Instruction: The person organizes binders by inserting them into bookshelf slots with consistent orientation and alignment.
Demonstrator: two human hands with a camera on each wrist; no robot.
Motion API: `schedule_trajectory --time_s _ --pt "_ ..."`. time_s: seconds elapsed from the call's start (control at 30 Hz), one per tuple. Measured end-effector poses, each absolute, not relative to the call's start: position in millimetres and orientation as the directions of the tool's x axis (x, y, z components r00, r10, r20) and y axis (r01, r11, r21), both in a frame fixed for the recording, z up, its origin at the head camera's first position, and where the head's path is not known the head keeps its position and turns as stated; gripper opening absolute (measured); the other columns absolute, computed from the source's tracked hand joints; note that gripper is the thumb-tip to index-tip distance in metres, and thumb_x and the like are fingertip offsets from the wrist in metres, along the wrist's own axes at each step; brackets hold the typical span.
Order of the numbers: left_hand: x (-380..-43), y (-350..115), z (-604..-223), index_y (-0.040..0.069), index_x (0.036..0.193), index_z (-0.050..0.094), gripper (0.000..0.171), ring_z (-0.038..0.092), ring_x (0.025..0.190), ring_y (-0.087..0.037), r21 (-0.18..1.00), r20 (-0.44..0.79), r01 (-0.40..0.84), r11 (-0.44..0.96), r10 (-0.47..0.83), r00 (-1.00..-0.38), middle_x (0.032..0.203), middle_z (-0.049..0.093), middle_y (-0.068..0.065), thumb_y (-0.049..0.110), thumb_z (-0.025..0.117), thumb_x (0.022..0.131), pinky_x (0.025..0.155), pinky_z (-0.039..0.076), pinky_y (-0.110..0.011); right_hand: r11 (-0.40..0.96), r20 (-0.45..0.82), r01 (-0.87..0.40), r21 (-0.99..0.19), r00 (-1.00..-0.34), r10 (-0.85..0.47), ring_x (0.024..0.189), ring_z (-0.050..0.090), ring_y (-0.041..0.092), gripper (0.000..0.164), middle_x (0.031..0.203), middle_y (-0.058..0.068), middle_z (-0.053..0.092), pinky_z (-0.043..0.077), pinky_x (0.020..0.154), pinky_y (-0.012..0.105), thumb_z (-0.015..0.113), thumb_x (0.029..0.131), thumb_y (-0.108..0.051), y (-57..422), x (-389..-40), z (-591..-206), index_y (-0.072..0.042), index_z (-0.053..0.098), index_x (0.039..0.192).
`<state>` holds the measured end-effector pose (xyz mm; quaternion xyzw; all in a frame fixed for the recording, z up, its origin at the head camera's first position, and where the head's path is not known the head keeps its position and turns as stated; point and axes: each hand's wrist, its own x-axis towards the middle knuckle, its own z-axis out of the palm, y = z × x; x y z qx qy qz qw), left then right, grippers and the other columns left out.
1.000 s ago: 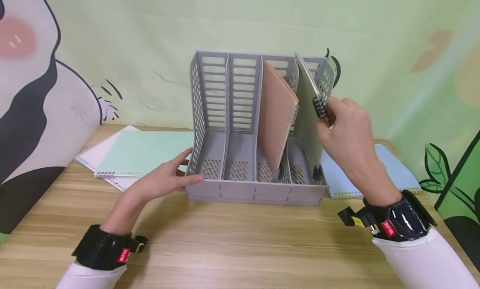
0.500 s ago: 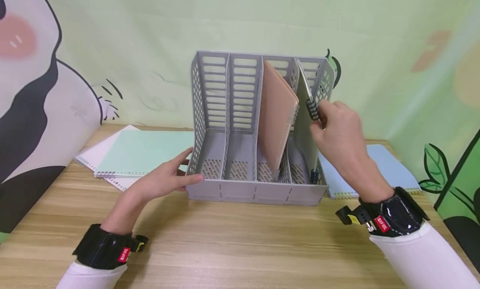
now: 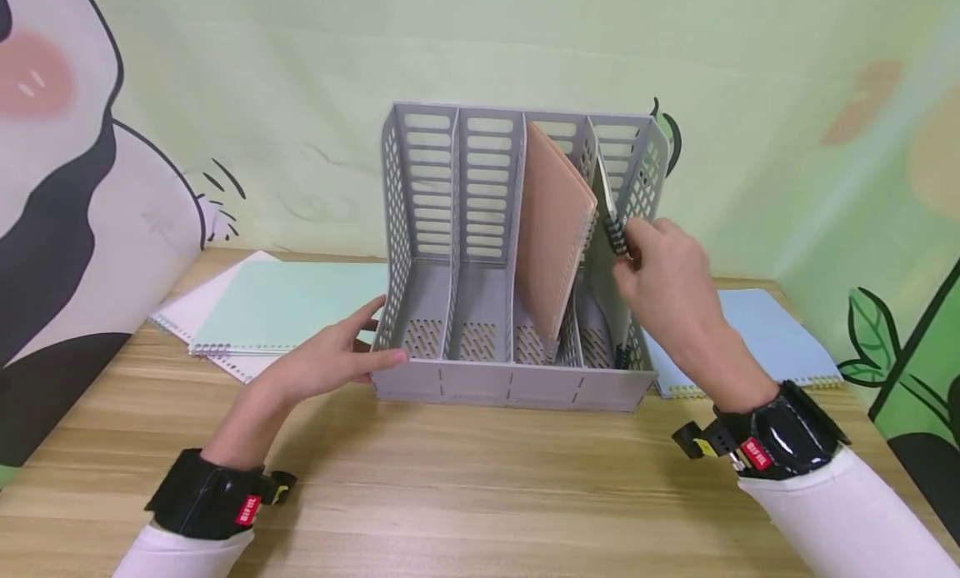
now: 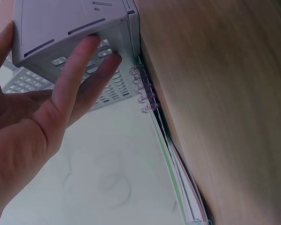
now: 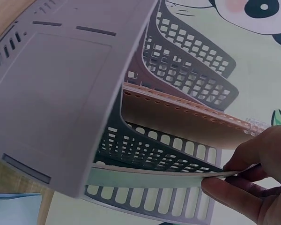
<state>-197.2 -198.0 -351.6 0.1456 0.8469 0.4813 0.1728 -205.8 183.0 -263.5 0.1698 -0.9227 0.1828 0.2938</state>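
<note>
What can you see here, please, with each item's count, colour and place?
Organiser: 1, grey, centre of table
Peach notebook: 1, peach, third compartment from left
Black-ringed notebook: 1, greenish, rightmost compartment
Mint notebook: 1+, pale green, left of organiser
White notebook: 1+, white, partly under mint notebook
Blue notebook: 1+, blue, right of organiser
Table: 1, brown, under organiser
Backdrop: 1, green, panda print, behind table
Wristbands: 2, black, on wrists
Sleeves: 2, white, on forearms
Left hand: 1, bare, touching organiser's left side
Right hand: 1, bare, pinching black-ringed notebook

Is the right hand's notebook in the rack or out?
In: the notebook stands in the rightmost slot of the rack, its lower coil behind the front wall.
</note>
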Motion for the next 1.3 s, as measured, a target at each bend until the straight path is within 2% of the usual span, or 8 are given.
schedule_trajectory --time_s 0.3,0.57,0.8,1.1,1.3 --pt "-197.0 -198.4 -353.1 0.019 0.16 0.005 0.097 0.056 0.115 -0.033 0.858 -0.155 0.081 0.508 0.405 -0.901 0.144 0.034 -0.021 0.042 0.07 0.091 0.078 0.054 -0.032 0.88 0.568 -0.421 -0.219 -0.788 -0.236 0.072 0.058 0.031 0.008 0.08 0.013 0.055 0.049 0.062 0.038 0.062 0.083 0.005 177.8 -206.0 -269.5 0.0 0.056 0.085" --pt "-196.6 -198.6 -351.7 0.018 0.16 0.005 0.096 0.056 0.116 -0.034 0.862 -0.159 0.075 0.501 0.408 -0.899 0.145 0.033 -0.021 0.04 0.07 0.092 0.077 0.054 -0.032 0.862 0.582 -0.455 -0.221 -0.771 -0.258 0.073 0.06 0.031 0.011 0.083 0.014 0.056 0.05 0.062 0.036 0.065 0.086 0.004 176.3 -205.8 -275.7 0.001 0.055 0.088" --pt "-196.9 -198.5 -352.3 0.018 0.16 0.005 0.097 0.055 0.116 -0.033 0.86 -0.161 0.074 0.505 0.406 -0.9 0.145 0.033 -0.021 0.041 0.07 0.092 0.078 0.054 -0.032 0.86 0.578 -0.465 -0.211 -0.769 -0.274 0.071 0.058 0.028 0.015 0.082 0.013 0.056 0.047 0.06 0.034 0.067 0.088 -0.002 175.6 -204.8 -276.4 0.0 0.052 0.087" --pt "-197.5 -198.4 -352.7 0.018 0.16 0.005 0.097 0.056 0.116 -0.033 0.856 -0.161 0.075 0.512 0.403 -0.901 0.145 0.033 -0.021 0.042 0.07 0.091 0.079 0.054 -0.032 0.865 0.557 -0.463 -0.193 -0.778 -0.292 0.069 0.058 0.026 0.017 0.081 0.011 0.058 0.048 0.058 0.032 0.071 0.088 -0.007 177.9 -200.5 -277.5 0.003 0.058 0.093" --pt "-197.6 -198.5 -353.0 0.018 0.16 0.005 0.097 0.055 0.117 -0.034 0.856 -0.161 0.075 0.512 0.402 -0.902 0.145 0.033 -0.021 0.042 0.07 0.091 0.079 0.054 -0.032 0.867 0.524 -0.46 -0.189 -0.794 -0.307 0.071 0.058 0.025 0.019 0.083 0.01 0.059 0.047 0.06 0.032 0.072 0.088 -0.01 181.8 -193.6 -278.9 0.001 0.058 0.095"
